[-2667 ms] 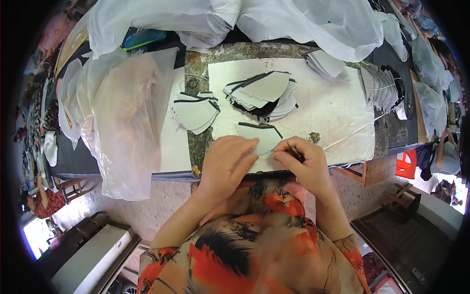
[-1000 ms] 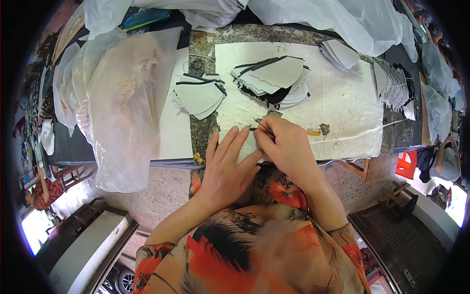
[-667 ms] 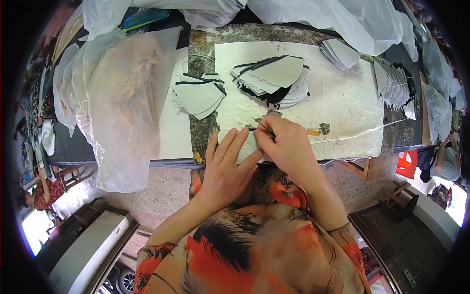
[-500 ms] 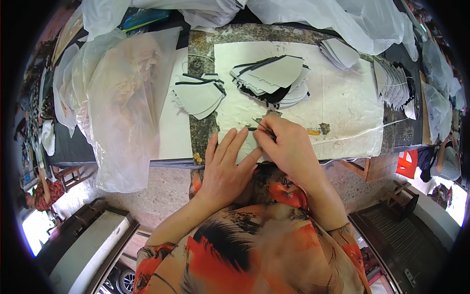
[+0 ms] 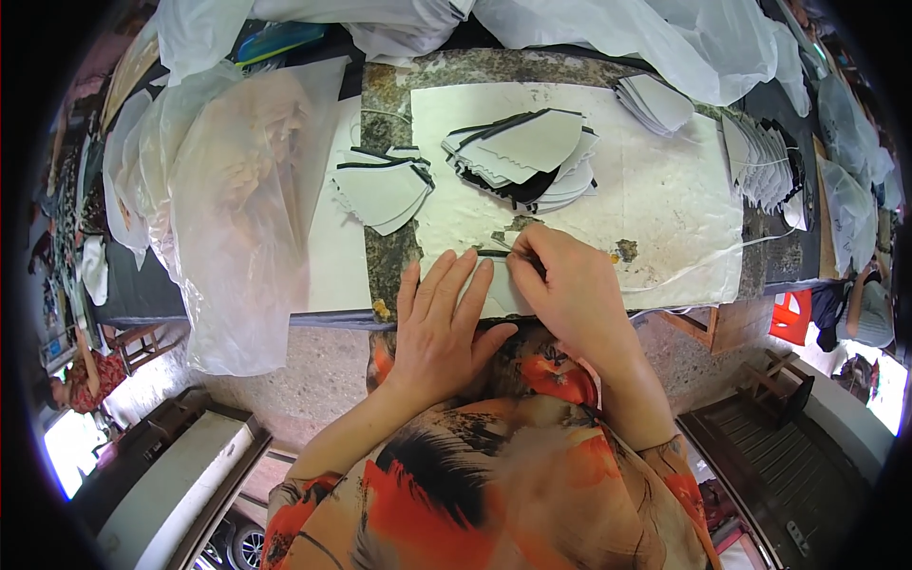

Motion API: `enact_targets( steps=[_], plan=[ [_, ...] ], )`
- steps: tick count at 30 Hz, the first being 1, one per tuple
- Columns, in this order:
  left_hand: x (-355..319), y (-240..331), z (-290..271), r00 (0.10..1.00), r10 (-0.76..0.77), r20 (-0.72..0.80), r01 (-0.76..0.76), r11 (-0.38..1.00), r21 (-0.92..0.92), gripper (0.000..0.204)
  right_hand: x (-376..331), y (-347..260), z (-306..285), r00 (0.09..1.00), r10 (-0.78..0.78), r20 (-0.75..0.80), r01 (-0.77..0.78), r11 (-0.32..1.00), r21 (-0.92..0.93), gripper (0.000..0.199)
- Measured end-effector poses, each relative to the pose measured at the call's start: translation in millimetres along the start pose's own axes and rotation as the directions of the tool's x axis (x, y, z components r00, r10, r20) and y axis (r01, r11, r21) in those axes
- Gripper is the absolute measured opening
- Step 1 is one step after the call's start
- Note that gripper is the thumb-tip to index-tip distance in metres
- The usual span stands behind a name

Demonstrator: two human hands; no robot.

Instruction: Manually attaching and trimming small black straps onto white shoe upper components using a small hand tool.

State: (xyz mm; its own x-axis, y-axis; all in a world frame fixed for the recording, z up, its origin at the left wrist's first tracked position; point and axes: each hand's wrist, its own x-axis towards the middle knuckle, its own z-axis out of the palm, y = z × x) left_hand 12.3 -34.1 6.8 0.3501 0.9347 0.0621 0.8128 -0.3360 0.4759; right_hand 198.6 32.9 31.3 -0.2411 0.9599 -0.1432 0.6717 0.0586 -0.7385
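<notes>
The left hand (image 5: 442,321) lies flat, fingers wide, on a white piece (image 5: 503,296) at the worktop's (image 5: 142,288) near edge. The right hand's (image 5: 568,287) grip is pinched, on what I can't tell. Black-edged pile (image 5: 534,150) looks done; plain-looking pieces (image 5: 657,103) toward far right corner, maybe not.

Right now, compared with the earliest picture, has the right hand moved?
Yes: the right hand has shifted left and slightly forward, judged against the brown stain on the white sheet.

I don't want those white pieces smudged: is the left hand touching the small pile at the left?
Apart. In the head view, mottled board shows between the left hand and the small pile.
</notes>
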Motion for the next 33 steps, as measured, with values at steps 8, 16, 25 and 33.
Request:
enact_targets(
  steps=[8,16,25,33],
  plan=[
    [4,5,0,1.000,0.001,-0.021,0.001,0.998,0.066,0.067,-1,3,3,0.999,-0.027,-0.027,0.026,0.997,-0.067,0.013],
    [15,6,0,0.993,0.036,-0.111,-0.032,0.999,0.044,0.049,-2,7,-5,1.000,-0.007,-0.021,0.006,0.997,-0.074,0.014],
    [26,9,-8,0.991,0.067,-0.113,-0.068,0.998,-0.004,0.044,-2,11,-16,0.999,0.031,0.015,-0.028,0.991,-0.134,0.015],
    [26,10,-9,0.994,0.077,-0.072,-0.073,0.996,0.051,0.043,-2,21,-20,1.000,-0.003,0.028,0.006,0.991,-0.137,0.016]
  ],
)
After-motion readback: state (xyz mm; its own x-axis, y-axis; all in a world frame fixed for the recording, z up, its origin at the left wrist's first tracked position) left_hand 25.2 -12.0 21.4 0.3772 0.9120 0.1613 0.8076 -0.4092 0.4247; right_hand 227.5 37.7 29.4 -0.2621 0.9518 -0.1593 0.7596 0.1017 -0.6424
